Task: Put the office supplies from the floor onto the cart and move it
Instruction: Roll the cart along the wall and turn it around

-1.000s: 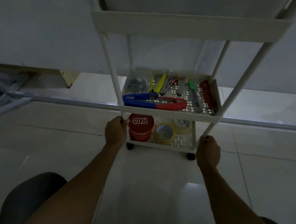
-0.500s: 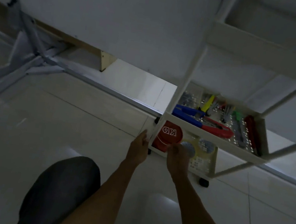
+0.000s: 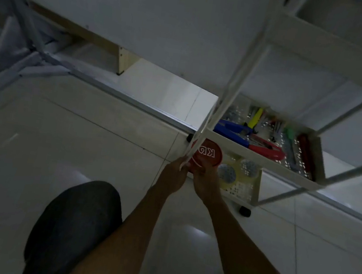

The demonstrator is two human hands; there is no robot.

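The white three-tier cart (image 3: 263,168) stands on the tiled floor, seen at a tilt. Its middle shelf holds a blue stapler (image 3: 231,131), a red stapler (image 3: 268,149), a yellow marker (image 3: 256,120) and several other pens. On the bottom shelf sit a red round tin (image 3: 208,155) and two tape rolls (image 3: 249,169). My left hand (image 3: 173,177) is wrapped around the cart's front left post just above the bottom shelf. My right hand (image 3: 206,182) sits close beside it, fingers curled over the bottom shelf's front rim below the red tin.
A metal floor rail (image 3: 134,102) runs diagonally behind the cart, below a white wall panel with a wooden bracket (image 3: 123,62). Grey metal frame legs (image 3: 26,47) stand at the far left. The cart's black casters (image 3: 245,211) rest on the tiles. My knees (image 3: 76,222) show at the bottom.
The cart has swung round and now sits at a slant on the right. My right hand left the front right post and came over beside my left hand at the left corner.
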